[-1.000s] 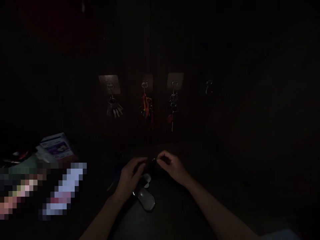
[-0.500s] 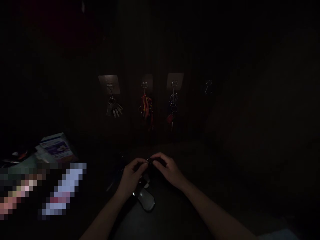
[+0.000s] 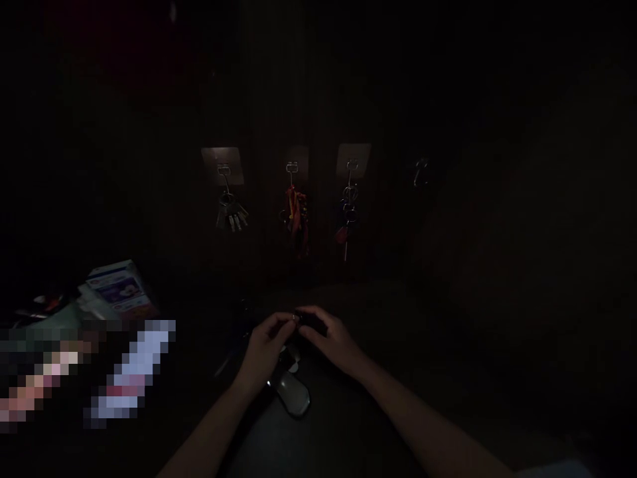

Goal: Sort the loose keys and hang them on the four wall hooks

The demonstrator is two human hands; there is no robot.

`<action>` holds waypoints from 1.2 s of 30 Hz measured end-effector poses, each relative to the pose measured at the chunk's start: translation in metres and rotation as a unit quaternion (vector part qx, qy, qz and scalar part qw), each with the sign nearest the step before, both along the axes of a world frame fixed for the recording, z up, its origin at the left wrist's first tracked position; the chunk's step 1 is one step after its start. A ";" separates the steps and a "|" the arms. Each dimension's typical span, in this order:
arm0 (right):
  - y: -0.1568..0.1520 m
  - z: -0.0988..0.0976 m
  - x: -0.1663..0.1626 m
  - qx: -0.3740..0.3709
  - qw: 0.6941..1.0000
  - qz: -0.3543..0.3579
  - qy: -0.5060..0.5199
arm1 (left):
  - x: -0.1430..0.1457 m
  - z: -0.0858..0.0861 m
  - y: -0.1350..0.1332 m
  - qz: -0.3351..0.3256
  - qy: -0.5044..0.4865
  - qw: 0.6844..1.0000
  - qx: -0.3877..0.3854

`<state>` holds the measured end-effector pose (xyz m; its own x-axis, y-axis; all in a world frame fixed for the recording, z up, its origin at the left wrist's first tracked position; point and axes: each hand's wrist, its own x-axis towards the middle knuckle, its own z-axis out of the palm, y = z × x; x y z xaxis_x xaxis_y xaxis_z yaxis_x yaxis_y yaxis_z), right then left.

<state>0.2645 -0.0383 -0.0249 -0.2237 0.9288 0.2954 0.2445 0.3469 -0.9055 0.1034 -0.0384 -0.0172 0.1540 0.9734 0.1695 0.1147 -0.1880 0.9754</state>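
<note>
The scene is very dark. My left hand (image 3: 263, 348) and my right hand (image 3: 326, 335) meet low in the middle, fingertips pinched together on a small metal ring (image 3: 294, 318) that I can barely make out. A pale grey oval fob (image 3: 291, 392) lies just under my left hand on the dark surface; whether it is tied to the ring is unclear. On the wall behind hang a bunch of keys (image 3: 231, 216), a red-tasselled key set (image 3: 294, 209) and another key set (image 3: 347, 216), each on its own hook.
A fourth hook (image 3: 421, 172) at the right holds nothing. At the left stand a small printed box (image 3: 117, 289) and several pixelated packets (image 3: 129, 372). The rest of the surface is too dark to read.
My two hands have drawn closer until their fingertips touch at the ring. The view has shifted slightly, so the hooks sit a little further right.
</note>
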 end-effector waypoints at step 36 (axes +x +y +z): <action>0.017 0.007 0.032 -0.259 0.803 0.083 0.530 | -0.027 -0.028 0.026 0.078 0.138 0.983 0.087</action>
<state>0.2962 -0.0214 -0.0180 -0.2350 0.9719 -0.0152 -0.7701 -0.1957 -0.6072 0.0766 -0.0129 -0.0457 0.0684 0.9488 0.3082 0.4119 -0.3082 0.8575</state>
